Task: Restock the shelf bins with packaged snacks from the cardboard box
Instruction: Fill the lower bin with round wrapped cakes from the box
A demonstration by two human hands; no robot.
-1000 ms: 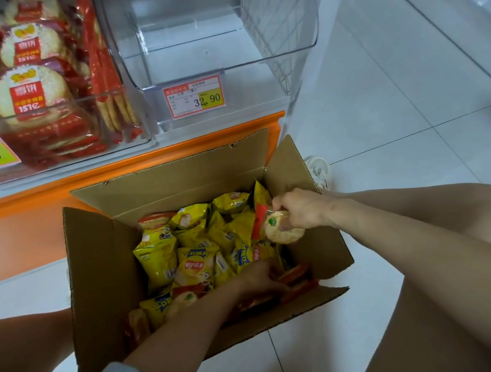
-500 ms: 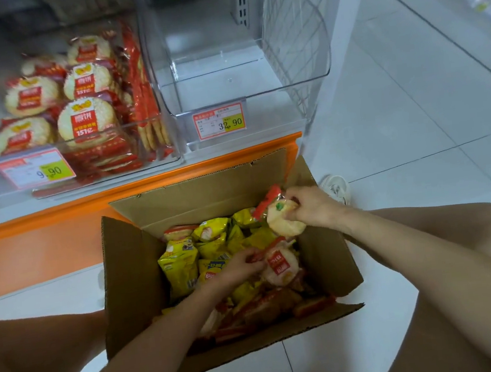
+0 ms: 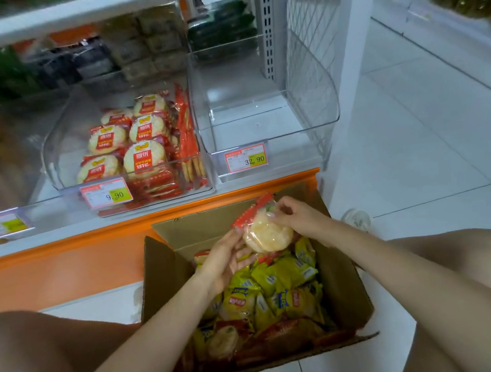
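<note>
As the left hand (image 3: 227,260) and right hand (image 3: 302,219) both grasp it, a rice cracker pack (image 3: 267,235) held just above the cardboard box (image 3: 161,276) at its far end, yellow chip bags (image 3: 270,294) inside, shelf bin (image 3: 56,165) beyond

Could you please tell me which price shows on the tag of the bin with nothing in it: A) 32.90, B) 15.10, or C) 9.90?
A: the right bin holds nothing, and its tag reads 32.90.
</note>
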